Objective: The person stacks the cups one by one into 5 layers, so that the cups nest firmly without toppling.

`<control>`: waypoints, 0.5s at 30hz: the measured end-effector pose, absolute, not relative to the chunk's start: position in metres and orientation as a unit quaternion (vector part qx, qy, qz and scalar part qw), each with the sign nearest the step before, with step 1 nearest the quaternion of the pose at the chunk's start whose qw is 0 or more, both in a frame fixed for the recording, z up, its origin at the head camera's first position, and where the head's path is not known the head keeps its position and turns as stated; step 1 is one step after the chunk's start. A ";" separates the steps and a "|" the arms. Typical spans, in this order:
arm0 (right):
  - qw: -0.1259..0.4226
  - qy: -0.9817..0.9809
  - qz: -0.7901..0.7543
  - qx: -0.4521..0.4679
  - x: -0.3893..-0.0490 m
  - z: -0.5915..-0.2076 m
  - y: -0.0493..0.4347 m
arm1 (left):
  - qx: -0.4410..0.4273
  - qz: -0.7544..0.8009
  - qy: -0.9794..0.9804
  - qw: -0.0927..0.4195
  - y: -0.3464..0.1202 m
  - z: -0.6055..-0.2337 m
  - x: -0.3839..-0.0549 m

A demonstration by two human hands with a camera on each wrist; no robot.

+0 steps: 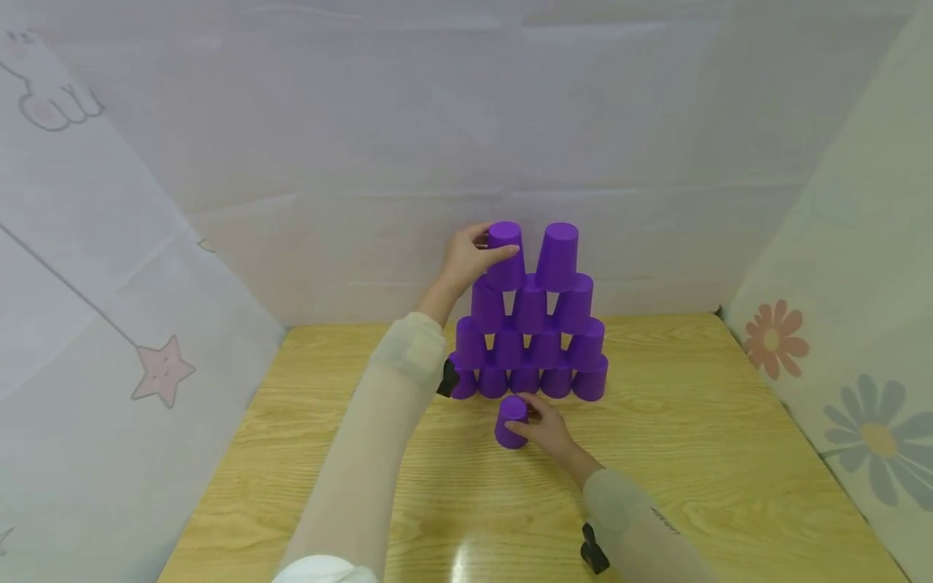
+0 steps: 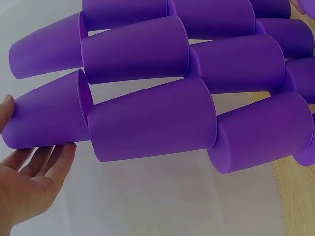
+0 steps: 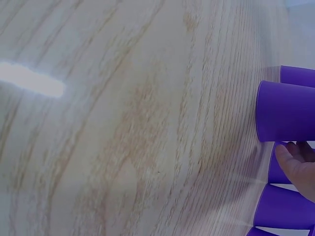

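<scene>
Purple cups stand upside down in a stepped pyramid, with two cups in its top row. My left hand grips the top row's left cup from its left side, thumb across the front. In the left wrist view, the fingers of that hand lie along this cup, whose rim is right at the cup under it. In front of the pyramid, my right hand holds a single upside-down cup by its right side, low over the table.
The top row's other cup stands just right of the left-held one, a gap between them. A wooden table carries the pyramid. Behind it hangs a pale cloth wall, and printed cloth panels close off the sides.
</scene>
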State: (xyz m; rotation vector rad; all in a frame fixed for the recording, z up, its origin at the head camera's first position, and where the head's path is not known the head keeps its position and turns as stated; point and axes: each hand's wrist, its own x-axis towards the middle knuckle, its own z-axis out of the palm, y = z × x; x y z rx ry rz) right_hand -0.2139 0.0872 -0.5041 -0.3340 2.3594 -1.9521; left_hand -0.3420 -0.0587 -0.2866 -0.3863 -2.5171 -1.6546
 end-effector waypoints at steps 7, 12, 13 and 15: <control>0.046 0.765 -0.636 -0.088 -0.211 -0.499 0.086 | -0.125 -0.539 -0.831 0.049 -0.059 -0.287 -0.341; 0.049 0.763 -0.639 -0.085 -0.211 -0.499 0.086 | -0.129 -0.543 -0.828 0.050 -0.059 -0.288 -0.343; 0.052 0.761 -0.641 -0.085 -0.210 -0.499 0.087 | -0.129 -0.543 -0.828 0.050 -0.059 -0.289 -0.343; 0.055 0.758 -0.644 -0.087 -0.210 -0.498 0.087 | -0.129 -0.545 -0.827 0.051 -0.060 -0.289 -0.343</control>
